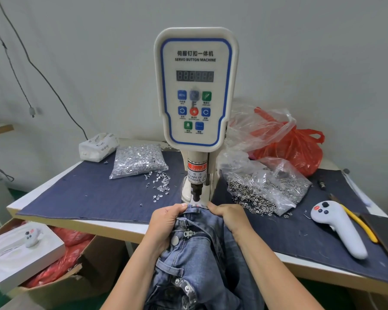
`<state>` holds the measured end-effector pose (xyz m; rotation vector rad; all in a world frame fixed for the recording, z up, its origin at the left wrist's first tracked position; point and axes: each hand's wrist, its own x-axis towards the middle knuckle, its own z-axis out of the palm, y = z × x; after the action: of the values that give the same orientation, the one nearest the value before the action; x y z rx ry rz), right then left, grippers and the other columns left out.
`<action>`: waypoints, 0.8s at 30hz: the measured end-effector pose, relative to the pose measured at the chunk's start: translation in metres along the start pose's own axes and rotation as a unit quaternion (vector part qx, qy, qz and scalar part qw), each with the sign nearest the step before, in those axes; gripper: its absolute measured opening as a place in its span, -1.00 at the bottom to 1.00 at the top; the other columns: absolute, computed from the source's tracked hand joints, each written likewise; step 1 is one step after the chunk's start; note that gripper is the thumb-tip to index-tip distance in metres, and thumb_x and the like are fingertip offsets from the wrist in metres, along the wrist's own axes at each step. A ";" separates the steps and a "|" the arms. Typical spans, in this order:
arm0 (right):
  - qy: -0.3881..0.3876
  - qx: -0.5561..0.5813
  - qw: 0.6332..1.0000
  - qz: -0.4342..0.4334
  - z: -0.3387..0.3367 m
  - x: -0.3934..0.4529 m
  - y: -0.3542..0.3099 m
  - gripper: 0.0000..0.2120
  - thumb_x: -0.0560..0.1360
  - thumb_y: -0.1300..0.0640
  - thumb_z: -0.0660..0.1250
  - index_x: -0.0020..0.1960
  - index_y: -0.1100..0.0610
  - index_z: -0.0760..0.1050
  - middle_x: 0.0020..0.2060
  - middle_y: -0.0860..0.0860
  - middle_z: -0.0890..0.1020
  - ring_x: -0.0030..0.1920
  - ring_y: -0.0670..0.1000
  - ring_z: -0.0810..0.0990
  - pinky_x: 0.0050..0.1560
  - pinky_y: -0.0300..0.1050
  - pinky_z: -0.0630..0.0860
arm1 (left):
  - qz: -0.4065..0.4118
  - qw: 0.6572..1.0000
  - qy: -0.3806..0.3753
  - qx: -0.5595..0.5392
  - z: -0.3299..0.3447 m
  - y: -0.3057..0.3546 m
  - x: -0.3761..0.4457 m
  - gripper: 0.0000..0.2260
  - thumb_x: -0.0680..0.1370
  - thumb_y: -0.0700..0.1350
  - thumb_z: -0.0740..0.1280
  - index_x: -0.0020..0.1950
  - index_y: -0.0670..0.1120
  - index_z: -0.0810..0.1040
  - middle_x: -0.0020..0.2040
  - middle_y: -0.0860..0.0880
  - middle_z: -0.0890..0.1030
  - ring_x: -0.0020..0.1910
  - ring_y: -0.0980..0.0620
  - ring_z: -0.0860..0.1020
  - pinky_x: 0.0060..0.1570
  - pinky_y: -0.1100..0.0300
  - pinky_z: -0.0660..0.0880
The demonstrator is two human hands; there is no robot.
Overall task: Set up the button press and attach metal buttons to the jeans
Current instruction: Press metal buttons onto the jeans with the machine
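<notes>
A white servo button machine (196,86) stands at the middle of the table, its black punch head (196,191) just above the waistband of the blue jeans (197,253). My left hand (166,222) grips the waistband on the left of the punch, and my right hand (229,217) grips it on the right. The band is stretched between them under the punch. A metal button (175,240) and an open zipper (194,233) show on the jeans below my hands. A clear bag of silver tacks (138,161) lies left of the machine, and a bag of metal buttons (267,189) lies right.
Dark denim cloth (87,191) covers the table. Loose tacks (160,184) are scattered beside the machine. A white handheld controller (338,227) and a yellow tool (361,224) lie at the right, with red plastic bags (293,144) behind. A tissue pack (98,146) sits back left, a cardboard box (54,260) below left.
</notes>
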<state>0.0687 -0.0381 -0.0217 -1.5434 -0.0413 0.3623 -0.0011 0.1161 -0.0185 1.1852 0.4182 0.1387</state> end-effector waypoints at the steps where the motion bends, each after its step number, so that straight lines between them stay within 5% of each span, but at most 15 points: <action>1: -0.001 -0.002 1.000 0.000 0.000 0.001 0.000 -0.71 0.42 0.21 0.43 -0.14 0.48 0.54 -0.26 0.18 0.48 -0.24 0.05 0.42 -0.21 -0.16 0.33 | 0.002 1.000 0.003 0.003 0.000 -0.001 0.000 -0.82 0.46 -0.22 0.38 -0.32 -0.21 0.69 -0.31 -0.21 0.67 -0.40 -0.03 0.64 -0.43 0.24 0.53; 5: 0.002 0.006 1.000 -0.009 0.000 0.001 0.002 -0.73 0.43 0.23 0.42 -0.13 0.49 0.55 -0.27 0.21 0.54 -0.27 0.04 0.48 -0.39 -0.29 0.38 | 0.003 1.000 0.001 0.002 -0.001 -0.002 0.001 -0.79 0.47 -0.20 0.38 -0.35 -0.18 0.70 -0.29 -0.20 0.68 -0.38 -0.03 0.64 -0.42 0.23 0.53; 9: 0.001 0.011 1.000 -0.019 -0.001 0.000 0.002 -0.62 0.44 0.20 0.42 -0.10 0.57 0.48 -0.26 0.22 0.55 -0.24 0.06 0.49 -0.27 -0.21 0.40 | 0.007 1.000 0.008 0.006 0.000 -0.003 0.001 -0.78 0.47 -0.19 0.38 -0.37 -0.16 0.69 -0.30 -0.20 0.68 -0.38 -0.03 0.64 -0.38 0.20 0.56; 14: -0.004 0.019 0.998 -0.063 -0.001 -0.013 -0.001 -0.67 0.48 0.14 0.39 -0.19 0.45 0.54 -0.29 0.19 0.47 -0.23 0.06 0.44 -0.21 -0.19 0.37 | 0.033 0.999 0.037 0.007 0.004 -0.005 -0.003 -0.78 0.47 -0.22 0.37 -0.37 -0.19 0.68 -0.32 -0.15 0.66 -0.35 -0.04 0.60 -0.27 0.15 0.53; 18: -0.029 0.025 0.992 -0.119 -0.008 -0.034 0.004 -0.78 0.44 0.19 0.41 -0.37 0.23 0.57 -0.40 0.10 0.56 -0.29 0.02 0.51 -0.21 -0.18 0.44 | 0.151 0.978 0.061 0.131 -0.002 -0.017 -0.025 -0.75 0.45 -0.23 0.30 -0.40 -0.07 0.61 -0.42 0.06 0.57 -0.38 0.16 0.49 -0.36 0.32 0.41; 21: -0.064 -0.008 0.983 -0.171 -0.009 -0.051 0.010 -0.78 0.41 0.28 0.42 -0.40 0.11 0.60 -0.46 -0.06 0.59 -0.37 -0.16 0.51 -0.27 -0.33 0.44 | 0.194 0.958 -0.016 0.212 -0.010 -0.020 -0.045 -0.86 0.42 -0.05 0.30 -0.32 0.01 0.59 -0.43 0.07 0.52 -0.41 0.18 0.43 -0.39 0.38 0.34; 24: -0.066 -0.031 0.976 -0.203 -0.008 -0.059 0.005 -0.83 0.42 0.30 0.41 -0.33 0.14 0.61 -0.43 -0.08 0.62 -0.35 -0.18 0.53 -0.22 -0.31 0.48 | 0.202 0.923 -0.066 0.320 -0.011 -0.006 -0.050 -0.77 0.45 0.18 0.40 -0.26 0.05 0.65 -0.32 0.00 0.63 -0.31 0.15 0.53 -0.23 0.28 0.43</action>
<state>0.0139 -0.0611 -0.0153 -1.5264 -0.4685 0.1369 -0.0517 0.1077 -0.0156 1.9113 0.0859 0.2902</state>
